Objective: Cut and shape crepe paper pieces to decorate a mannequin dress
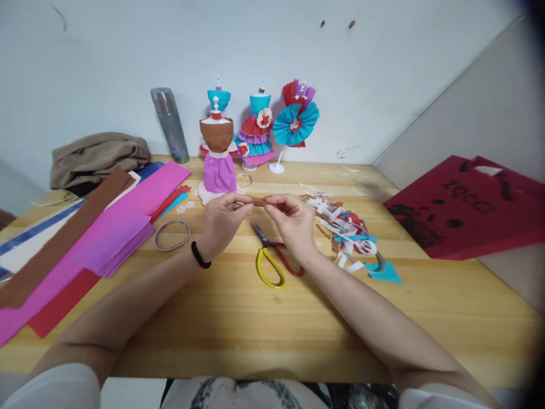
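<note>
Between my two hands a narrow brown folded paper strip (258, 201) is held level above the table. My left hand (225, 218) pinches its left end, thumb against fingers, and a black band circles that wrist. The other end sits in the pinch of my right hand (293, 218). Scissors (271, 262) with one yellow and one red handle lie below my hands, their blades pointing away from me. Just behind my left hand stands a small dress form (218, 153) in a brown top and purple skirt.
More dressed forms (259, 122) stand by the wall near a grey bottle (170, 125). Long coloured paper sheets (97, 227) and a wire ring (172, 235) lie left. Paper scraps (344, 227) and a red bag (464, 210) are right. Brown cloth (100, 156) lies back left.
</note>
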`<action>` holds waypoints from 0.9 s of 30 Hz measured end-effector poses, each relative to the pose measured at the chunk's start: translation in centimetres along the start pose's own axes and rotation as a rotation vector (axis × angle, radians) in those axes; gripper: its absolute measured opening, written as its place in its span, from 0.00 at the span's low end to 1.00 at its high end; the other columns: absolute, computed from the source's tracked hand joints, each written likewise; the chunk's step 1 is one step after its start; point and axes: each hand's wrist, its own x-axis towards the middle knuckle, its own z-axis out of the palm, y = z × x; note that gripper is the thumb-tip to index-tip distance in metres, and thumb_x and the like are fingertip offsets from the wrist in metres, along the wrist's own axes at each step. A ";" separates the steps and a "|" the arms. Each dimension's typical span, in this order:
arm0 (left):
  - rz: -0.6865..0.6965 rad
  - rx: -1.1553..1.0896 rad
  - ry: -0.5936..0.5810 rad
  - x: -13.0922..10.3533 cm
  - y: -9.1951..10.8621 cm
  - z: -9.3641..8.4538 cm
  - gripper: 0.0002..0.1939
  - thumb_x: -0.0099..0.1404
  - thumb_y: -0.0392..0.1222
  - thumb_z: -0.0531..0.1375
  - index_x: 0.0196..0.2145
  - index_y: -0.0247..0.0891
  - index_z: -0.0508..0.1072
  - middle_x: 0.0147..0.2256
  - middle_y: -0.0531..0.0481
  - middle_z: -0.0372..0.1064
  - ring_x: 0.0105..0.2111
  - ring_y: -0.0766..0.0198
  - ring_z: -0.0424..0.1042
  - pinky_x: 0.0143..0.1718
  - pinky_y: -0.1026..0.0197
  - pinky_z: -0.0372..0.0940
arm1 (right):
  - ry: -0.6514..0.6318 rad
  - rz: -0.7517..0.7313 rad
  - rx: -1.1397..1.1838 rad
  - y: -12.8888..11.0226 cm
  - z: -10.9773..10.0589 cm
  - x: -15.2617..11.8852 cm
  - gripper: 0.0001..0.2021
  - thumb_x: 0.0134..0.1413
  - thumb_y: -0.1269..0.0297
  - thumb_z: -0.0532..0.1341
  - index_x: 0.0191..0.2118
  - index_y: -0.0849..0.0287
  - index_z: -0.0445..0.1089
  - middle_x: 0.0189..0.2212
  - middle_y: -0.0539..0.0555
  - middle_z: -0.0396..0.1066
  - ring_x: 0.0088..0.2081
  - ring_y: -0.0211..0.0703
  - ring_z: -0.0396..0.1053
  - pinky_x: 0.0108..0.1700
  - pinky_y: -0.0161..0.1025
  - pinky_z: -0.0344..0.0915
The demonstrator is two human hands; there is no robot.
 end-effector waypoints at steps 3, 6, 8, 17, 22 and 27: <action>-0.066 -0.112 0.008 0.0 0.5 0.2 0.07 0.48 0.39 0.69 0.26 0.36 0.78 0.21 0.52 0.74 0.22 0.66 0.73 0.27 0.64 0.70 | 0.002 0.087 0.071 0.1 0.1 0.1 0.06 0.44 0.63 0.67 0.31 0.57 0.76 0.30 0.53 0.78 0.30 0.41 0.71 0.36 0.41 0.68; -0.078 -0.153 0.010 0.0 0.8 0.3 0.08 0.46 0.39 0.70 0.25 0.35 0.77 0.21 0.52 0.75 0.22 0.67 0.74 0.28 0.63 0.71 | 0.006 0.133 0.125 0.0 0.1 0.2 0.07 0.41 0.62 0.69 0.29 0.57 0.76 0.28 0.52 0.77 0.29 0.42 0.71 0.36 0.41 0.68; -0.074 -0.165 0.010 0.1 0.8 0.3 0.08 0.46 0.39 0.70 0.25 0.35 0.77 0.21 0.52 0.74 0.22 0.67 0.73 0.28 0.64 0.71 | 0.001 0.156 0.142 -0.2 0.1 0.3 0.07 0.39 0.61 0.69 0.28 0.56 0.75 0.27 0.52 0.76 0.29 0.42 0.71 0.36 0.41 0.68; -0.098 -0.165 0.007 0.0 0.9 0.4 0.08 0.46 0.39 0.70 0.25 0.35 0.76 0.19 0.52 0.73 0.20 0.68 0.72 0.26 0.65 0.69 | 0.021 0.164 0.180 -0.7 0.1 0.2 0.07 0.38 0.63 0.69 0.26 0.56 0.73 0.24 0.49 0.73 0.27 0.38 0.68 0.31 0.38 0.66; -0.116 -0.146 0.011 0.0 0.7 0.4 0.08 0.46 0.39 0.69 0.25 0.35 0.75 0.19 0.53 0.73 0.20 0.68 0.72 0.26 0.65 0.69 | 0.028 0.155 0.214 -0.6 0.2 0.2 0.07 0.38 0.65 0.70 0.25 0.56 0.72 0.22 0.48 0.72 0.25 0.36 0.65 0.29 0.36 0.64; -0.061 -0.105 -0.022 0.1 0.1 0.2 0.10 0.49 0.39 0.69 0.29 0.35 0.75 0.23 0.52 0.73 0.21 0.68 0.71 0.26 0.64 0.69 | -0.001 0.164 0.198 -0.2 0.1 0.3 0.11 0.38 0.64 0.69 0.34 0.57 0.76 0.27 0.48 0.72 0.29 0.37 0.66 0.34 0.38 0.65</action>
